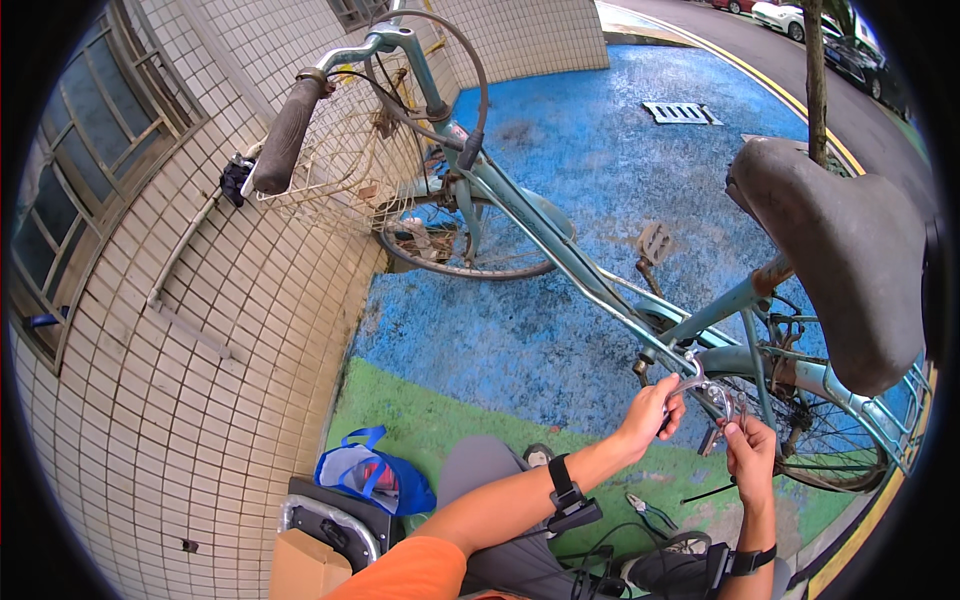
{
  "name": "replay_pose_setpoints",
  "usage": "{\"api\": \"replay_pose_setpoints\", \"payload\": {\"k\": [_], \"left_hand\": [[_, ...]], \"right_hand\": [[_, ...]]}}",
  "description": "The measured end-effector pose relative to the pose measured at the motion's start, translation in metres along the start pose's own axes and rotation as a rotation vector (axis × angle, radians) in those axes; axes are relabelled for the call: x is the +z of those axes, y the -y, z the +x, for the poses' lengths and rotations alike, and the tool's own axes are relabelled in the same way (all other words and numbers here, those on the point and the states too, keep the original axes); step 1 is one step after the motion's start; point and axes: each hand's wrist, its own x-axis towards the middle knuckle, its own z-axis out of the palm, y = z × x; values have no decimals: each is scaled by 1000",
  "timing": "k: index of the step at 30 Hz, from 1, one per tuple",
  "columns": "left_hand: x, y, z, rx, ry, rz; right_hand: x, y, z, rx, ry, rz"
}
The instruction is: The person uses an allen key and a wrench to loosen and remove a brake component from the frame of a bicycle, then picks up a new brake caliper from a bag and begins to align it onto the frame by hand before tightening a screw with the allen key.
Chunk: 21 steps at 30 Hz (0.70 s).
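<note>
A shiny, curved silver metal caliper-shaped part (716, 397) lay between the person's two hands, just beyond the fingertips and in front of the rear half of an old pale-teal step-through bicycle (540, 245). Whether the part was fastened to the frame could not be told.

The left hand (654, 418) came from the left, its fingers curled closed around the upper curved arm of the silver part; a small dark piece showed just beneath them. The right hand (752, 452) came up from below, thumb and forefinger drawn together in a pinch on the part's lower right end, where a tiny spot of red showed at the thumb tip. The other right fingers were folded, partly hidden by the hand. Behind the right hand stood the thin-spoked black rear wheel (832, 476), and above it hung the broad, worn dark-grey saddle (845, 260).

Below the hands, a pair of pliers with dark blue-green handles (652, 514) lay on the green-painted ground (585, 478), near the person's shoe. Farther left sat an open bright-blue bag (405, 492), beside a plain brown cardboard box (305, 568).
</note>
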Motion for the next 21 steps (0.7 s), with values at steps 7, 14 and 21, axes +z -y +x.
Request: {"api": "replay_pose_setpoints", "payload": {"k": [7,14,21], "left_hand": [[-6,2,-3,-29,-91,-93],[7,11,15,-47,-160,-66],[-15,1,6,-25,-130,-87]], "right_hand": [[13,-8,-3,77,55,165],[4,-12,-4,74,-51,161],[27,-13,5,106,-58,147]]}}
